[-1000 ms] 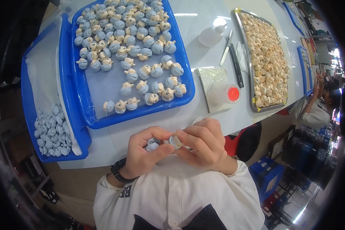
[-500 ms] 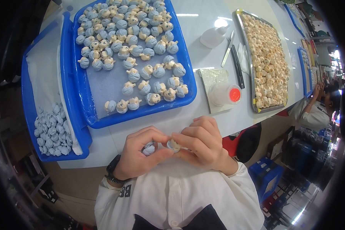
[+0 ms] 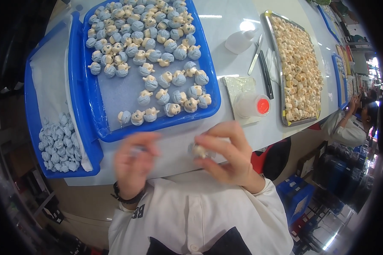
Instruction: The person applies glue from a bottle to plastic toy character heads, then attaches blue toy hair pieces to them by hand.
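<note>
My right hand pinches a small doll head between thumb and fingers, above the near edge of the table. My left hand, smeared by motion, is apart from it to the left. A blurred blue-grey hair piece shows among its curled fingers. Ahead of both hands lies a blue tray with many doll heads wearing blue-grey hair. At the left a blue bin lined with white sheet holds a pile of loose blue-grey hair pieces.
A metal tray full of bare cream heads stands at the right. Between the trays are a squeeze bottle, a tweezer-like metal tool, a black pen-like tool and a clear cup with red centre on a pad. A co-worker sits far right.
My hands have drawn apart. The left moved left and is blurred; the right moved slightly right and up, with the doll head still in its fingers.
</note>
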`<state>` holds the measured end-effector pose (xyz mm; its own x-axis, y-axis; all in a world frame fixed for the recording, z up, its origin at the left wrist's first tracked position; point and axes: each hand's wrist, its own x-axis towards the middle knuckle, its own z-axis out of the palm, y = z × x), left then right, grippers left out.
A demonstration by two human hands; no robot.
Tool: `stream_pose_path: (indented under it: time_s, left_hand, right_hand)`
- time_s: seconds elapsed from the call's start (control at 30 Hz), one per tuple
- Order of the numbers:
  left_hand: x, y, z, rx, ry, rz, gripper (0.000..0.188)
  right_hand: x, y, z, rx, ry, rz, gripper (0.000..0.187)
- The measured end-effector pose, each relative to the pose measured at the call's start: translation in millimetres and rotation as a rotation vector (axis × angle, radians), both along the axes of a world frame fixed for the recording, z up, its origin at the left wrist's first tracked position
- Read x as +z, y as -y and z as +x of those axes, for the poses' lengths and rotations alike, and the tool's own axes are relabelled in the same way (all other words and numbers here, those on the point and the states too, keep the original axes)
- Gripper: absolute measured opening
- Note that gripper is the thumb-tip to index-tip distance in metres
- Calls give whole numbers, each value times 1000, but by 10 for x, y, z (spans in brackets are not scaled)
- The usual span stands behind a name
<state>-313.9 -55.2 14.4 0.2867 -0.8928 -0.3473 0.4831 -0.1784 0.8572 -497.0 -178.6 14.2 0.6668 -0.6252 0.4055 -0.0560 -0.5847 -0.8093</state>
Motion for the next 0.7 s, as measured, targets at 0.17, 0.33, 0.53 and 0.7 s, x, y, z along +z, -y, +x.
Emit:
stream_pose_path:
  time_s: [0.17, 0.33, 0.53, 0.7]
  left_hand:
    - [43, -69, 97, 266, -414, -378, 32]
    - [27, 39, 3, 99, -739, -249, 25]
    - [-64, 36, -8, -28, -926, -273, 26]
    - [-133, 19, -65, 172, -668, -356, 28]
  right_hand:
    - [-67, 115, 226, -46, -153, -149, 44]
    - [-165, 114, 541, -38, -242, -330, 37]
    - [-151, 130, 550, -127, -316, -349, 36]
    - [315, 99, 82, 225, 291, -118, 28]
